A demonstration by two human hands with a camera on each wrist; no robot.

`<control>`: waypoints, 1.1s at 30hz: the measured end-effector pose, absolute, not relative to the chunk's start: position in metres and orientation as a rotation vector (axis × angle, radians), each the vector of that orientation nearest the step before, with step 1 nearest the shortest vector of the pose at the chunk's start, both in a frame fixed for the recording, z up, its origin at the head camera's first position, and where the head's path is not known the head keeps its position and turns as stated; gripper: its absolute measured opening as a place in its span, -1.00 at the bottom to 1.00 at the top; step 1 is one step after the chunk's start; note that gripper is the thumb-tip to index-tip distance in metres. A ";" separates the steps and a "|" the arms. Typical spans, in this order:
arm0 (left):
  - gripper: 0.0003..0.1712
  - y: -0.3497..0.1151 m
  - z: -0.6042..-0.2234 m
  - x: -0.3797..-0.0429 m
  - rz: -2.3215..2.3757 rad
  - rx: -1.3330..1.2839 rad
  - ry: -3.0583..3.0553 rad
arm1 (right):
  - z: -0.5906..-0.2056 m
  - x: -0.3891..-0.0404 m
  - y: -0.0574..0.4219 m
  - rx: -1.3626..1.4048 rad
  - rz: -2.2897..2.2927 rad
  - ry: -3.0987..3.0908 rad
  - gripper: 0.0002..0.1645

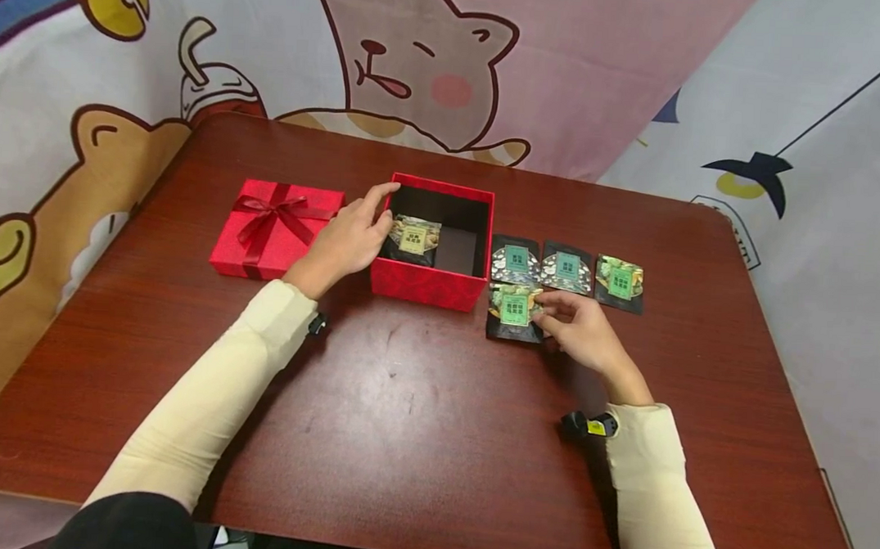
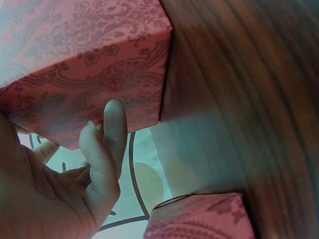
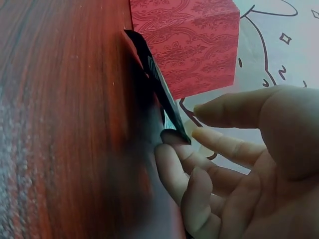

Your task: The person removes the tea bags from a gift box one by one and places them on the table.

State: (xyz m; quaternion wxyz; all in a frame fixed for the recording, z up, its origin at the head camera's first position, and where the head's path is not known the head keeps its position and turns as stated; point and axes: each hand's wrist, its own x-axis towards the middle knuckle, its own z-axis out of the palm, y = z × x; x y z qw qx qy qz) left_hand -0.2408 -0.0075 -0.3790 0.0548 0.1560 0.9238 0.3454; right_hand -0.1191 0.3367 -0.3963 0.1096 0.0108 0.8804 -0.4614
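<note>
My left hand [image 1: 349, 236] holds the open red gift box [image 1: 428, 286] at its left rim. In the left wrist view, bent fingers [image 2: 114, 117] lie against the outer wall. Inside the box, at its left, stands a yellow-labelled tea sachet [image 1: 415, 237]. My right hand [image 1: 580, 326] grips the right edge of a green-labelled tea sachet [image 1: 515, 309] just right of the box. The right wrist view shows this sachet [image 3: 159, 84] edge-on and tilted, fingertips at its near end. Behind it lie two teal-labelled sachets [image 1: 516, 261] and another green-labelled one [image 1: 621, 282].
The red lid [image 1: 276, 226] with a dark red ribbon bow lies left of the box, close by my left hand. Everything rests on a reddish-brown wooden table [image 1: 389, 436]. A cloth with cartoon animals [image 1: 427, 61] hangs behind the far edge.
</note>
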 end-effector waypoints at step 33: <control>-0.40 -0.008 -0.380 -0.241 1.069 0.488 2.817 | -0.372 -0.123 0.335 -0.025 -0.987 2.876 -0.55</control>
